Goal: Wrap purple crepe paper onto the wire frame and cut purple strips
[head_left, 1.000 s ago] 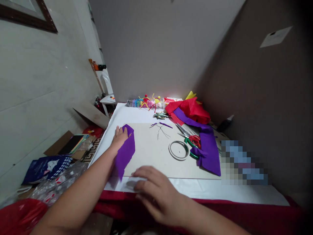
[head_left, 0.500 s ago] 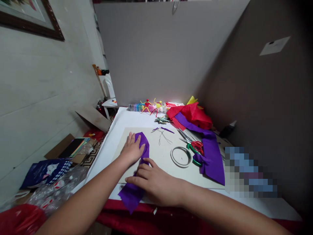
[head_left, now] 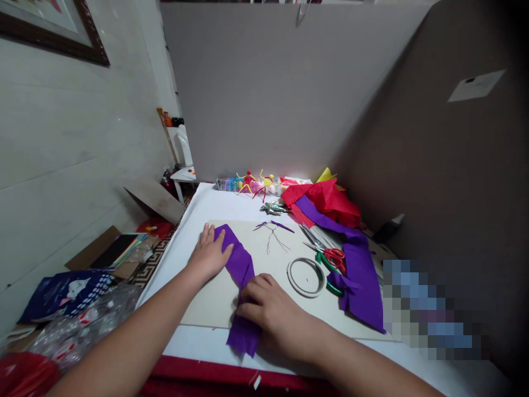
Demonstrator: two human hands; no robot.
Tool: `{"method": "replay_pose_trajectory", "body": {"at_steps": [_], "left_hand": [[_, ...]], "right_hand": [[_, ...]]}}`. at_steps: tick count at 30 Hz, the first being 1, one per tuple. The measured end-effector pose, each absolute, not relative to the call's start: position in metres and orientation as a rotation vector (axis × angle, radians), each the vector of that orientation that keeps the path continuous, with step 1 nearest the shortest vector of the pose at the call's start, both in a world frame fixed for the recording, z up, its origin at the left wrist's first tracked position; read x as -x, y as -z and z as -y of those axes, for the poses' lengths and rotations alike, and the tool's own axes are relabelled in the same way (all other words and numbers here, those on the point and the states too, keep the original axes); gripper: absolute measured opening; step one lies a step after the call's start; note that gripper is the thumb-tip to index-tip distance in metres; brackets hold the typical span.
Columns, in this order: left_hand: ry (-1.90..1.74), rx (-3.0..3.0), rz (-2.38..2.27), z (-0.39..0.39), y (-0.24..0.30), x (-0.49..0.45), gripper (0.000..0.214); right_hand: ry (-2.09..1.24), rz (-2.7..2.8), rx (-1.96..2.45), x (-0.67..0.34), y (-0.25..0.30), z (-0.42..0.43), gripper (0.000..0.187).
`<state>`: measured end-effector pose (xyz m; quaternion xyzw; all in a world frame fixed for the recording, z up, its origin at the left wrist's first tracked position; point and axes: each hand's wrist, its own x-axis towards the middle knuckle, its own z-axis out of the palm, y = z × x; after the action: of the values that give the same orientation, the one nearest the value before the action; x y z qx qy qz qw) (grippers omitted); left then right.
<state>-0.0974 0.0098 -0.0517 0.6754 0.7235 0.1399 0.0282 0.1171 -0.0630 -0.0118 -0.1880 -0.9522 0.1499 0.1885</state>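
Purple crepe strip (head_left: 242, 270) under R fingers (head_left: 256, 292), edge touching L fingers (head_left: 215, 238).

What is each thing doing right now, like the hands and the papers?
Left hand, flat, pressing the purple paper's upper end
Right hand, pressing the paper's lower part
Purple paper, lying flat, lower end past the board
Scissors, lying unheld
Tape roll, lying flat
Red paper, crumpled

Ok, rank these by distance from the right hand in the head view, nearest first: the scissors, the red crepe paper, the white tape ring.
From the right hand:
1. White tape ring: on the board, to the hand's right.
2. Scissors: farther right, on the board.
3. Red crepe paper: far end of the table, right side.
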Motion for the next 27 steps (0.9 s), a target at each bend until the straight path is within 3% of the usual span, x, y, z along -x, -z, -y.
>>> {"method": "replay_pose_trajectory", "body": {"at_steps": [2,6,12,19,27], "left_hand": [[-0.477,-2.087,-2.25,-0.012,0.049,0.102,0.06],[-0.589,-2.198,-2.172,-0.009,0.038,0.099,0.055],[-0.734,-2.461,-1.88,0.011,0.022,0.074,0.046],[-0.876,-2.746,-1.471,0.021,0.019,0.06,0.035],[-0.775,-2.855,-1.279,0.032,0.026,0.048,0.031]], "right_hand": [[-0.495,2.495,0.711,-0.118,0.016,0.061,0.02],[-0.562,2.261,0.902,-0.121,0.021,0.053,0.032],[-0.582,1.969,1.139,-0.124,0.028,0.029,0.012],[-0.518,1.922,1.328,-0.133,0.032,0.013,0.032],[-0.514,1.985,1.379,-0.134,0.036,0.011,0.03]]}}
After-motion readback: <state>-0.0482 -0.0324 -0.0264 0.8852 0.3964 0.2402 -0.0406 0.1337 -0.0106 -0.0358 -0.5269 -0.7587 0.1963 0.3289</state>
